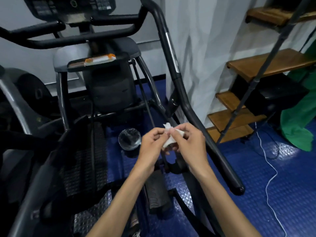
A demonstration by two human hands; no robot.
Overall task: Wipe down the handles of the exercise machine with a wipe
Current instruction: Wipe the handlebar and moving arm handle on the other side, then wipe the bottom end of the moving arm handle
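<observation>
Both forearms reach forward from the bottom edge and converge at centre frame, wrists slightly bent, above the blue studded floor [256,177].

Left hand [150,144]: back of hand up, fingers curled inward, fingertips pinching the near edge of the wipe [168,141].

Right hand [189,142]: back of hand up, fingers curled, thumb and forefinger gripping the wipe from the other side; knuckles nearly meet the left hand's.

Wipe: white, crumpled, held between the two hands; one corner sticks up and away from the person, the bulk hangs below the fingers. Long axis roughly vertical in frame.

Exercise machine [106,93]: dark frame ahead. Right handle [186,100], a long black bar, runs from upper centre diagonally down to lower right, just beside the right hand, apart from the wipe. Left handle [15,103] partly visible at the left edge.

Wooden shelf unit [266,65] stands at right.
</observation>
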